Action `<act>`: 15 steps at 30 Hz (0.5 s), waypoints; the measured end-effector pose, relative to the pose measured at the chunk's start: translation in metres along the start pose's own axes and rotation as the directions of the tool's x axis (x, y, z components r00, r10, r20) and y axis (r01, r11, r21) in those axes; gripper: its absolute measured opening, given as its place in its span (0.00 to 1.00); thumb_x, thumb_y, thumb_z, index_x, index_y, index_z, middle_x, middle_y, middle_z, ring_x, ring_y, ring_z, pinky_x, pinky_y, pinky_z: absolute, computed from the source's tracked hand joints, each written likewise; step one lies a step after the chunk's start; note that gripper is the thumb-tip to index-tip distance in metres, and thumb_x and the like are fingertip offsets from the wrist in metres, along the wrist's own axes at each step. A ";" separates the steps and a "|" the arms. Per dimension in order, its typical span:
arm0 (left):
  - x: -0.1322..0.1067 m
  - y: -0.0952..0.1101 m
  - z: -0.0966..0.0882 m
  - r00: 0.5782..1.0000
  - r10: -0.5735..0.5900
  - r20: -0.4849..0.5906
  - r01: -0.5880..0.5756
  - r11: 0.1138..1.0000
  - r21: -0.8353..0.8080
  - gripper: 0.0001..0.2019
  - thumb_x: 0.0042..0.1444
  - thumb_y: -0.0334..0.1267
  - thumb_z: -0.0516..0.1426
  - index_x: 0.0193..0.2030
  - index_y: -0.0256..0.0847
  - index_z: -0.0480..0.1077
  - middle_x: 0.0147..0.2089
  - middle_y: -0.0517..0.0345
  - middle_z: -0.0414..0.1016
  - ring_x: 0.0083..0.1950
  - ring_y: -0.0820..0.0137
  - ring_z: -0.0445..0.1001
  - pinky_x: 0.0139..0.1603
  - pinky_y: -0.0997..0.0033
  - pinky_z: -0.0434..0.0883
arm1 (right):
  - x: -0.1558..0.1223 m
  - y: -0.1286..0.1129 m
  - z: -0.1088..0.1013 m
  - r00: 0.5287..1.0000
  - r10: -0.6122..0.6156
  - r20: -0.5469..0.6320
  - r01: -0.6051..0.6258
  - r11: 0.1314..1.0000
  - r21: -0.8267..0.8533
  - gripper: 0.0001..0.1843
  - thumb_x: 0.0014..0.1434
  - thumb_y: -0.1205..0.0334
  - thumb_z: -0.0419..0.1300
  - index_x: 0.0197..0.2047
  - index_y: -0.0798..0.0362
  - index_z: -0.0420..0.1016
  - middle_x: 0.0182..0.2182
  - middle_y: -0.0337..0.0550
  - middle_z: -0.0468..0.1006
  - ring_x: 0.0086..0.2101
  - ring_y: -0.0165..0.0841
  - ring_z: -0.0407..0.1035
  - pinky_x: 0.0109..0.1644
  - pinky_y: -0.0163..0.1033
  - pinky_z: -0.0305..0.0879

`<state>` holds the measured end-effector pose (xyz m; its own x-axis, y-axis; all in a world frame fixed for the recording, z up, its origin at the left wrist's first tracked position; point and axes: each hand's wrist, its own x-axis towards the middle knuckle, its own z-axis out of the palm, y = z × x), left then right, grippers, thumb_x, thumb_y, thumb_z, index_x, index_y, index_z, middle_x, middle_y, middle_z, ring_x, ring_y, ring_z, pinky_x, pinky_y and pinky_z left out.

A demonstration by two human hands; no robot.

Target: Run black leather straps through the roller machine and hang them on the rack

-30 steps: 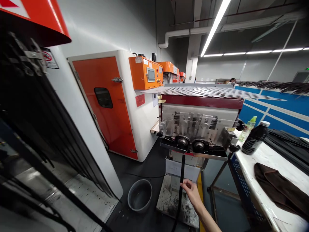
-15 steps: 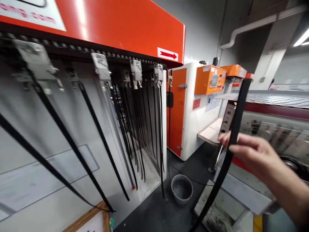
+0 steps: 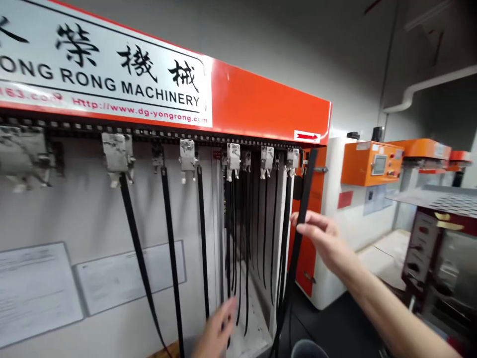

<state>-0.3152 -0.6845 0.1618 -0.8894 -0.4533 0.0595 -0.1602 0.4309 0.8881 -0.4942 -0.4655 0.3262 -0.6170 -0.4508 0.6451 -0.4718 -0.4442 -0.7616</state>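
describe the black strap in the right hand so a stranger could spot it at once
Under the orange Yong Rong Machinery sign, black straps hang from a row of metal clips. At the row's right end, the right hand pinches one black strap. It alone slants, held by hand, not clipped.

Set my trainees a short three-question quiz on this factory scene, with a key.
1. True or false: the right hand is holding a black strap.
2. Multiple choice: what grips the top ends of the hanging straps along the rail?
A) metal clips
B) rope loops
C) wooden pegs
3. Fill in the blank: the English line on the red-and-white sign ends with the word ____.

Key: 1 true; 2 A; 3 MACHINERY
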 end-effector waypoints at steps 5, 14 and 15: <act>0.043 0.177 -0.042 0.794 0.550 -0.259 -0.510 0.835 0.208 0.19 0.63 0.49 0.48 0.58 0.51 0.67 0.62 0.58 0.71 0.65 0.66 0.67 0.70 0.60 0.61 | -0.002 0.060 0.024 0.987 0.035 0.156 -0.034 0.999 -0.009 0.10 0.53 0.57 0.65 0.27 0.52 0.71 0.32 0.39 0.73 0.36 0.35 0.66 0.43 0.38 0.59; 0.155 0.338 -0.048 0.888 0.426 -0.171 -0.441 0.896 -0.053 0.19 0.58 0.51 0.55 0.34 0.32 0.70 0.35 0.43 0.80 0.38 0.63 0.79 0.48 0.54 0.75 | 0.023 0.110 0.031 0.958 0.043 0.282 -0.074 0.992 0.101 0.10 0.56 0.60 0.61 0.26 0.52 0.67 0.28 0.35 0.65 0.33 0.31 0.60 0.40 0.36 0.54; 0.159 0.342 -0.048 0.901 0.404 -0.158 -0.421 0.903 -0.089 0.18 0.58 0.49 0.55 0.33 0.32 0.70 0.30 0.47 0.79 0.33 0.65 0.78 0.45 0.56 0.75 | 0.027 0.111 0.031 0.956 0.046 0.290 -0.080 0.991 0.107 0.10 0.55 0.60 0.62 0.26 0.52 0.67 0.28 0.36 0.65 0.33 0.31 0.60 0.40 0.36 0.54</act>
<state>-0.4903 -0.6465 0.4970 -0.7985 -0.3571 0.4847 0.2677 0.5105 0.8172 -0.5437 -0.5506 0.2607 -0.4285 -0.6762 0.5992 -0.3505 -0.4869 -0.8001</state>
